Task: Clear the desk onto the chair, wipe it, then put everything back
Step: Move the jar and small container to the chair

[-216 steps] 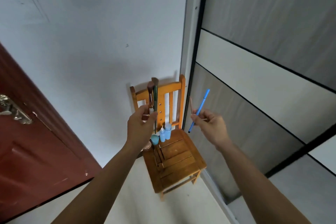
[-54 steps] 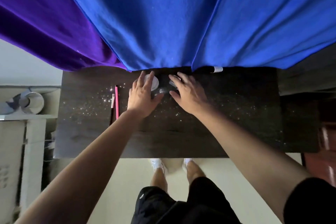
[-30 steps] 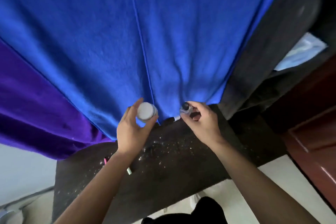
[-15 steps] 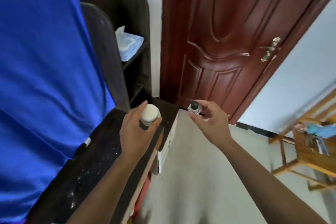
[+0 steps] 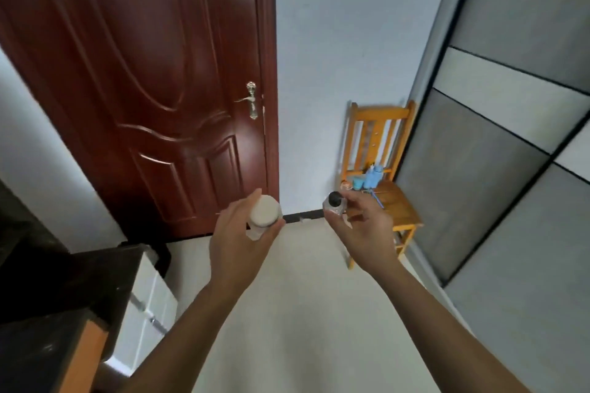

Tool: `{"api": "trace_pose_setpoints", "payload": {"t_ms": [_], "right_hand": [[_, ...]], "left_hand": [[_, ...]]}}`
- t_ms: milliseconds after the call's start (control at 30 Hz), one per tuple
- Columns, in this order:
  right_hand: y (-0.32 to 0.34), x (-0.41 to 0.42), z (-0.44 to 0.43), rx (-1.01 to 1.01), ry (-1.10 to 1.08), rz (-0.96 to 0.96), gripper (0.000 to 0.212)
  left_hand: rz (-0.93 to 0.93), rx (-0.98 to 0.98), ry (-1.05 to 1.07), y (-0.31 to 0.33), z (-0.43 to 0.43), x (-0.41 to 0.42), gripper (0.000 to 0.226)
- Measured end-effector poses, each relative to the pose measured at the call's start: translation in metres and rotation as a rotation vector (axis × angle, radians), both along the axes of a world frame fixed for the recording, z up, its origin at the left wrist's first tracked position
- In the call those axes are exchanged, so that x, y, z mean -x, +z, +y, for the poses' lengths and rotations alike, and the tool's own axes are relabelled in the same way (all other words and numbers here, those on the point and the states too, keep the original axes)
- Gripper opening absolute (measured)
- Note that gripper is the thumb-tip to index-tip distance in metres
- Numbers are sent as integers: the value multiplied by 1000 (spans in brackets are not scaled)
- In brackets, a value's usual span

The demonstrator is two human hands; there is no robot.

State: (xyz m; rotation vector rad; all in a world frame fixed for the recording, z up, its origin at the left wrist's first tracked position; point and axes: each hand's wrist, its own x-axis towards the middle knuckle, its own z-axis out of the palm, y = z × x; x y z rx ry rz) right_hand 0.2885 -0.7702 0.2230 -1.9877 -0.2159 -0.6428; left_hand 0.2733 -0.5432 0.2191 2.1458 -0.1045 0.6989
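My left hand (image 5: pixel 238 242) grips a small jar with a white lid (image 5: pixel 264 215), held upright in the air. My right hand (image 5: pixel 367 231) pinches a small clear bottle with a black cap (image 5: pixel 334 202). Beyond the right hand stands the orange wooden chair (image 5: pixel 394 201) against the white wall. On its seat are blue bottles (image 5: pixel 372 177), a teal cup (image 5: pixel 357 183) and a blue pen (image 5: pixel 376 199). The dark desk (image 5: pixel 38 313) shows only as a corner at the lower left, well behind both hands.
A dark red door (image 5: pixel 143 73) with a brass handle (image 5: pixel 250 100) fills the upper left. Grey sliding wardrobe panels (image 5: pixel 510 137) run along the right, close to the chair. A white drawer unit (image 5: pixel 143 306) sits beside the desk. Pale floor lies between me and the chair.
The view has swung right from the desk and blue cloth to the door and chair. Both hands carry the jar and the bottle lifted from the desk, and the chair is now nearer.
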Motion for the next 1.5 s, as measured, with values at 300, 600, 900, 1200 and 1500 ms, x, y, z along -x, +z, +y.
{"api": "trace_pose_setpoints", "payload": {"t_ms": [300,600,900,1200,1500], "right_hand": [[-4,-30,-229,-48,-222,64,35],[-35,-118,-333,-68,-290,128,35],[-18,-294,-413,-6,-346,213,33],[-28,-432,-478,-17,-369,259,33],[-58,-568,-551,-23,-194,345,28]], "left_hand": [[16,-89,-207,6,-220,-72,64],[76,-76,-307,-10,-327,-181,67],[102,-41,-295,-19,-416,-371,69],[103,-138,-298,-27,-483,-511,73],[203,-139,-135,-48,-555,-597,73]]}}
